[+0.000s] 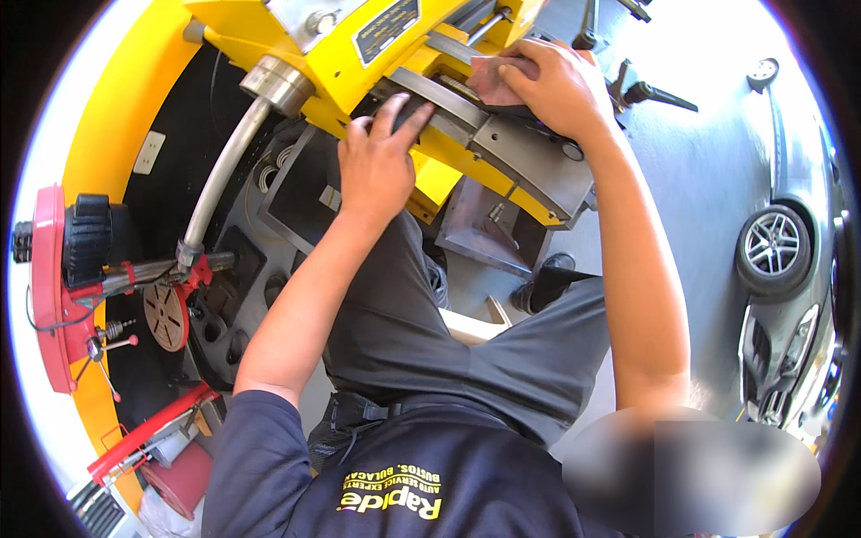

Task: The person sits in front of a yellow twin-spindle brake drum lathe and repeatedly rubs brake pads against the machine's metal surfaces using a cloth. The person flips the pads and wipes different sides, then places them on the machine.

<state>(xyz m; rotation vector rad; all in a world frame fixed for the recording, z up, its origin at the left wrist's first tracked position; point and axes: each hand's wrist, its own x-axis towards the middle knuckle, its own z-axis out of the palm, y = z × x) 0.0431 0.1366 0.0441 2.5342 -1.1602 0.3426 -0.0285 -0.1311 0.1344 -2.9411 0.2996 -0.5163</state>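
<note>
A pinkish-red rag (490,81) is gripped in my right hand (563,85), pressed against the steel slideway of a yellow workshop machine (336,67). My left hand (378,161) rests with its fingers apart on the near side of the same machine, beside the long grey steel rail (439,103). Its fingertips touch a dark part under the rail, and I see nothing held there. At the rail's right end sits a grey steel block (529,157). Dark clamp levers (659,94) stick out past my right hand.
A bent metal tube (224,175) runs down to the left of the machine. Further left stands a red drill press (58,287) with a round slotted table (166,316). Below the machine are a metal stand (484,224) and my legs. A dark car (776,341) is parked at the right.
</note>
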